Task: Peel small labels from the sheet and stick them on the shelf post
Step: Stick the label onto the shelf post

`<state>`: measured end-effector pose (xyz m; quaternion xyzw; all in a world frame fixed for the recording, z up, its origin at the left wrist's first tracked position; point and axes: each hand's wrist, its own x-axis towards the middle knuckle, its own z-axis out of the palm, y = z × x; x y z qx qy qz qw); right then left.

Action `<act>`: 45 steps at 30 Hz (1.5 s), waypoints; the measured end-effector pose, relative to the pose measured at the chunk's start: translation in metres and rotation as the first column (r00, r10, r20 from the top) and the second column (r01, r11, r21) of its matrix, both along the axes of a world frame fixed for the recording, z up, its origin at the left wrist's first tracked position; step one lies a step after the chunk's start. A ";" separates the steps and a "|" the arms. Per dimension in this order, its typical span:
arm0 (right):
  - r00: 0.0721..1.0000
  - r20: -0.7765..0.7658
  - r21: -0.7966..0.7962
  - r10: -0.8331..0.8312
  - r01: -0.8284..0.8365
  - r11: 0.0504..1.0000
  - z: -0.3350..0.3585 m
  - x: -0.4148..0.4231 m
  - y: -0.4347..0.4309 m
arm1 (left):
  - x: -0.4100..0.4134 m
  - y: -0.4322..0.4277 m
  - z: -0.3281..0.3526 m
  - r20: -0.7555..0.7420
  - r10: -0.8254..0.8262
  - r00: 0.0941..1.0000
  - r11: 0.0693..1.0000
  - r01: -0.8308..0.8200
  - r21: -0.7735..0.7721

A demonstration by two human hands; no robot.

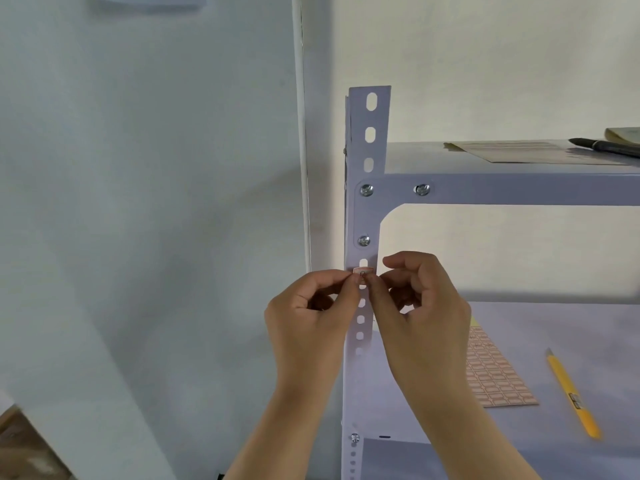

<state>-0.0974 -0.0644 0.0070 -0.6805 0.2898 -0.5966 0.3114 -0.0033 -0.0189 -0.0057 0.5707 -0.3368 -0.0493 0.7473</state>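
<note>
Your left hand and right hand both pinch one small label against the shelf post — the label sheet (right of the post) lies on the shelf.

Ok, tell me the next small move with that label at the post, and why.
Probably press the label flat against the shelf post and rub it down. Left hand and right hand pinch its lower edge, and it already sits square across the post's face just under a slot. Whether it is fully stuck cannot be told, so smoothing comes before going back to the label sheet.
</note>
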 end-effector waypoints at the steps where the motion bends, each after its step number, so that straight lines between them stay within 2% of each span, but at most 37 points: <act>1: 1.000 0.000 -0.006 -0.002 0.002 1.000 0.000 0.000 0.000 | 0.000 0.000 0.000 0.002 0.006 1.000 1.000 -0.006 -0.003; 10: 0.999 0.002 -0.068 -0.034 0.035 0.997 -0.002 0.004 -0.001 | -0.006 -0.002 0.001 0.029 0.048 0.998 0.998 -0.047 -0.034; 22: 1.000 0.014 -0.116 -0.014 0.016 0.993 -0.006 0.007 -0.007 | 0.000 -0.002 -0.001 0.153 0.077 0.985 0.996 -0.069 -0.059; 26: 0.999 -0.014 -0.187 -0.044 0.041 0.981 -0.007 0.008 -0.008 | 0.001 -0.003 -0.001 0.154 0.062 0.986 0.997 -0.054 -0.055; 32: 0.999 -0.013 -0.183 -0.050 0.047 0.982 -0.012 0.010 -0.010 | 0.003 -0.002 0.000 0.147 0.035 0.989 0.999 -0.031 -0.029; 40: 0.997 0.036 -0.085 0.069 -0.066 0.994 -0.010 0.007 -0.013 | 0.019 -0.003 0.002 0.119 -0.047 0.992 0.999 0.044 0.031; 45: 0.989 0.045 -0.048 0.144 -0.142 0.989 -0.013 0.004 -0.018 | 0.021 -0.004 0.003 0.019 -0.291 0.957 0.957 0.291 -0.019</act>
